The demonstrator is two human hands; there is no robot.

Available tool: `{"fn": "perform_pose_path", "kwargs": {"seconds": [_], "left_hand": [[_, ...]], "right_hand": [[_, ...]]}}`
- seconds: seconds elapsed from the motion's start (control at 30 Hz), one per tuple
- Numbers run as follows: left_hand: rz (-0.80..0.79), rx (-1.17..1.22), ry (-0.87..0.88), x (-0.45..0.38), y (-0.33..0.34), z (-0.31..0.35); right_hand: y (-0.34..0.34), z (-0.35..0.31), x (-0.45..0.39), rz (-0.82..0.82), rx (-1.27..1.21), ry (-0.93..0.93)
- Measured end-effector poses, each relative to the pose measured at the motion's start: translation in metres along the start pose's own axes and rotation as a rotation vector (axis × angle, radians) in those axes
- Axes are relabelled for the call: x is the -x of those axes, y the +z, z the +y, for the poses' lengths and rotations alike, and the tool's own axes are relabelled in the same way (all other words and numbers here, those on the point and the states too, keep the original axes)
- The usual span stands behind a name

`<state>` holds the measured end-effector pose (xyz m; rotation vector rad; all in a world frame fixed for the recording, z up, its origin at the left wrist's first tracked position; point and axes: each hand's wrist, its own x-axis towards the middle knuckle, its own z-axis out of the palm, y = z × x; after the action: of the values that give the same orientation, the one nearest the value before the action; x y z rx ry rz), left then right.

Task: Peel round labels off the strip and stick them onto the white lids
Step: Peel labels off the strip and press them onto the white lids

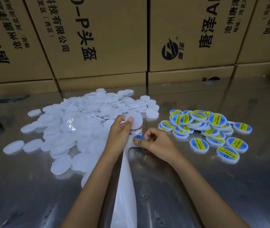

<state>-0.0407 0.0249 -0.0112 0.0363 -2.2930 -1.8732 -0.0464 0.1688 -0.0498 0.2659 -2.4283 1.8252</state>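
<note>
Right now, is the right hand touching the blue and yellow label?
Touching. The head view shows the right hand pinching the round label at its edge, thumb on top, below the blank lid held by the left hand.

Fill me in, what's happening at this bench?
A person is labelling lids by hand. The left hand holds a bare white lid and the label roll; the right hand pinches a blue-and-yellow round label coming off the backing strip. Unlabelled lids are heaped on the left of the metal table, labelled lids on the right.
</note>
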Motion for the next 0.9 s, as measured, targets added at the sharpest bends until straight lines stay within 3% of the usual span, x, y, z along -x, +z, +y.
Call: {"fn": "perform_pose_path", "kwargs": {"seconds": [0.13,0.27,0.4,0.57,0.9], "left_hand": [[-0.007,0.066,0.005,0.001,0.0,-0.001],[0.058,0.109,0.001,-0.002,-0.003,-0.002],[0.114,0.286,-0.01,-0.002,-0.01,0.002],[-0.031,0.499,-0.076,0.001,-0.006,0.011],[-0.228,0.549,-0.103,0.009,0.006,0.017]], "right_hand": [[-0.013,-0.013,0.003,-0.13,-0.061,0.036],[-0.023,-0.027,0.009,-0.189,-0.29,0.103],[-0.027,-0.038,0.011,-0.108,-0.438,0.067],[-0.022,-0.044,0.012,-0.011,-0.5,0.009],[-0.015,-0.044,0.008,0.182,-0.48,-0.013]]}}
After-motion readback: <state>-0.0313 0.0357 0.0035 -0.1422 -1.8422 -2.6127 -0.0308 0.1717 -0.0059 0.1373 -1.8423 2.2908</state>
